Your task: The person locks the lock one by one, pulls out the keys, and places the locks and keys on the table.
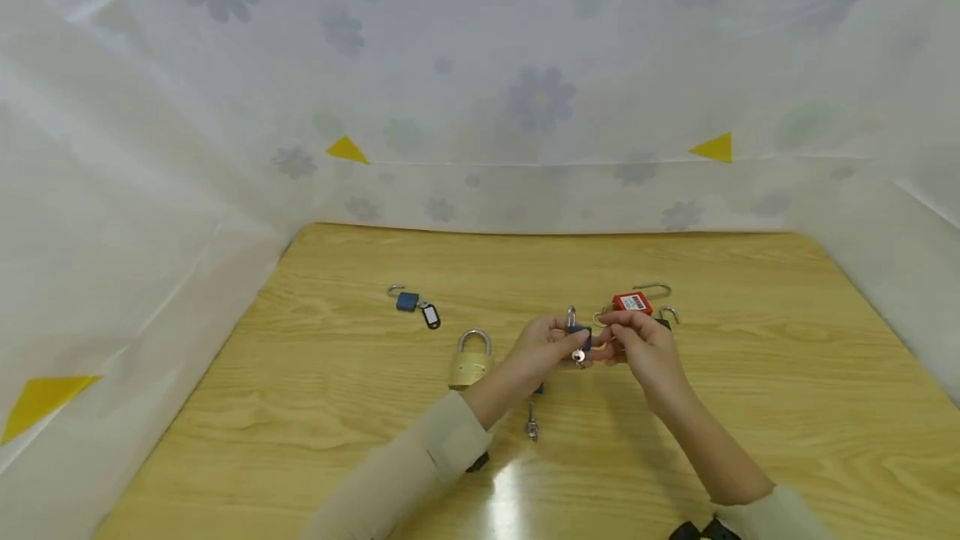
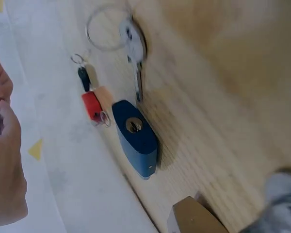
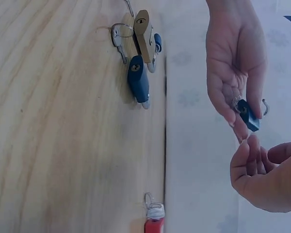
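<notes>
My left hand (image 1: 534, 350) grips a small blue padlock (image 1: 584, 338) between thumb and fingers, its silver shackle (image 1: 572, 315) pointing up. Small silver keys (image 1: 578, 355) hang at its lower end. Close on the right is my right hand (image 1: 654, 357), fingers curled and their tips right by the left fingertips. In the right wrist view the right fingers (image 3: 252, 158) bend inward beside the blue padlock (image 3: 248, 116); I cannot tell whether they pinch anything. Below the left wrist, another blue padlock (image 2: 136, 138) stands on the table with a silver key (image 2: 135, 46) beside it.
A large brass padlock (image 1: 471, 367) stands left of the left hand. Farther left lies a blue padlock (image 1: 407, 302) with a black key tag (image 1: 431, 316). Behind the right hand are a red padlock (image 1: 632, 302) and a dark padlock (image 1: 663, 323). Pale flowered sheeting (image 1: 480, 90) encloses the wooden table (image 1: 337, 407).
</notes>
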A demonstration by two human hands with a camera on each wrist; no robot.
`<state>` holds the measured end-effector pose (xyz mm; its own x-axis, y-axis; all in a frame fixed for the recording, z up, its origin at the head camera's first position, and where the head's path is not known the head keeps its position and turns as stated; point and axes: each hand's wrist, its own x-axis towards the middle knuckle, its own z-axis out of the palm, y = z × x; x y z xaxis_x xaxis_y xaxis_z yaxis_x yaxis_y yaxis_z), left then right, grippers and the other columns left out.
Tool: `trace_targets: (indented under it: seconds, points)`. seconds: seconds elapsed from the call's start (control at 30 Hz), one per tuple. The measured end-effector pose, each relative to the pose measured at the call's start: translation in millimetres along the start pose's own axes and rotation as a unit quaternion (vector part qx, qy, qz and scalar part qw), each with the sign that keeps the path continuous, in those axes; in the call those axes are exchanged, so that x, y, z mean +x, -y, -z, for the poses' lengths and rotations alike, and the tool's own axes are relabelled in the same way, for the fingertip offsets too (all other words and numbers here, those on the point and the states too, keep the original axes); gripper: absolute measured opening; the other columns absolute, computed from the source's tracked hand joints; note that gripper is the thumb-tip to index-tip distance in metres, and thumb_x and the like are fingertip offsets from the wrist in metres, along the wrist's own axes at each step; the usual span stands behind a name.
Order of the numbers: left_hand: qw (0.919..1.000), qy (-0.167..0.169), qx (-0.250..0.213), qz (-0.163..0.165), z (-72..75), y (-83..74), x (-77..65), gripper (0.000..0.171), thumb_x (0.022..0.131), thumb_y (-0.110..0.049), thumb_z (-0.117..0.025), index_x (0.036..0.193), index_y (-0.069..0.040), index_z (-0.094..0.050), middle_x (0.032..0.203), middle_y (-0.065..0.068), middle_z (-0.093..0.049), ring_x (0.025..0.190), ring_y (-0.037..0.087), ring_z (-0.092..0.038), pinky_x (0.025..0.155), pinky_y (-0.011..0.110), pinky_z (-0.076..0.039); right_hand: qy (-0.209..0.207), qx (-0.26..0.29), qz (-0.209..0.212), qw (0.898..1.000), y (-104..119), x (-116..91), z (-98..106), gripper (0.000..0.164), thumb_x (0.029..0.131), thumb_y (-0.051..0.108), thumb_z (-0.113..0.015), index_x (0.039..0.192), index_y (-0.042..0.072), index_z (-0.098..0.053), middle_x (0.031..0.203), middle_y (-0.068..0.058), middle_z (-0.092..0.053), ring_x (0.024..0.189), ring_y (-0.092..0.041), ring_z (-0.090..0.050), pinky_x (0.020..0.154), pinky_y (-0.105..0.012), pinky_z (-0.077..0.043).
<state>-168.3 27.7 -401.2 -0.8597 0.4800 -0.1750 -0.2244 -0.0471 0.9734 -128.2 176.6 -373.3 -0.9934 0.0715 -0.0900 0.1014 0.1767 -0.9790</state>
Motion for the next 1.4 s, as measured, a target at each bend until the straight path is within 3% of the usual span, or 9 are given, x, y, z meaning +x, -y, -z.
trace_targets:
  seconds: [0.17,0.33,0.5,0.67,0.97,1.13,1.4]
  points:
    - [0.9985,0.023,-0.049,-0.003,0.4,0.2,-24.6,0.026,0.093,-0.005,-0.053,0.114,0.01,-0.054,0.112,0.028,-0.062,0.099,0.03,-0.065,0.084,0.033,-0.055,0.002,-0.086,0.076,0.993,12.8,-7.8,-1.8,0.022,0.097,0.007,-0.04,0.108,-0.007,-0.054,0.076,-0.001,-0.053,0.058,-0.008,-0.047,0.053,-0.021,-0.046]
    - [0.998,0.03,-0.055,-0.01,1.2,3.7,-42.4,0.026,0.092,-0.002,-0.054,0.112,0.013,-0.055,0.11,0.03,-0.062,0.098,0.032,-0.066,0.085,0.035,-0.055,0.036,-0.175,0.136,0.974,23.7,-15.1,-9.7,0.019,0.097,0.015,-0.048,0.096,0.0,-0.06,0.069,-0.003,-0.05,0.054,-0.008,-0.042,0.045,-0.022,-0.038]
    - [0.9985,0.03,-0.034,-0.03,3.0,10.3,-52.8,0.024,0.09,-0.002,-0.056,0.109,0.013,-0.054,0.108,0.03,-0.063,0.091,0.027,-0.069,0.081,0.03,-0.056,0.073,-0.252,0.162,0.951,30.0,-21.9,-21.8,0.029,0.095,0.025,-0.054,0.072,0.008,-0.053,0.055,0.002,-0.04,0.046,-0.006,-0.031,0.041,-0.021,-0.03]
    - [0.9982,0.028,-0.031,-0.042,4.2,16.1,-57.9,0.024,0.09,-0.003,-0.057,0.105,0.015,-0.054,0.106,0.03,-0.063,0.087,0.023,-0.07,0.078,0.029,-0.057,0.079,-0.305,0.172,0.933,34.5,-25.8,-30.1,0.031,0.093,0.022,-0.057,0.065,0.011,-0.048,0.052,0.004,-0.037,0.044,-0.005,-0.029,0.04,-0.019,-0.026]
    - [0.9978,0.032,-0.042,-0.039,6.8,17.8,-62.9,0.024,0.09,-0.003,-0.056,0.106,0.015,-0.054,0.109,0.031,-0.062,0.093,0.025,-0.068,0.084,0.032,-0.055,0.134,-0.302,0.163,0.929,40.1,-26.5,-25.0,0.018,0.093,0.011,-0.054,0.076,0.008,-0.056,0.059,0.002,-0.046,0.05,-0.006,-0.037,0.042,-0.02,-0.033]
    - [0.9971,0.037,-0.052,-0.041,8.4,17.0,-65.6,0.024,0.09,-0.003,-0.056,0.107,0.014,-0.054,0.109,0.032,-0.062,0.09,0.019,-0.069,0.084,0.031,-0.055,0.155,-0.277,0.197,0.928,35.0,-25.0,-21.2,0.014,0.093,0.009,-0.053,0.08,0.006,-0.056,0.061,0.003,-0.043,0.051,-0.003,-0.034,0.043,-0.019,-0.032]
    - [0.9963,0.049,-0.051,-0.049,9.8,14.9,-70.7,0.027,0.091,-0.006,-0.056,0.107,0.015,-0.053,0.11,0.034,-0.059,0.084,0.009,-0.069,0.085,0.031,-0.055,0.143,-0.211,0.247,0.935,24.3,-22.9,-20.5,0.011,0.091,0.008,-0.056,0.08,0.008,-0.058,0.062,0.003,-0.045,0.051,-0.001,-0.034,0.043,-0.019,-0.033]
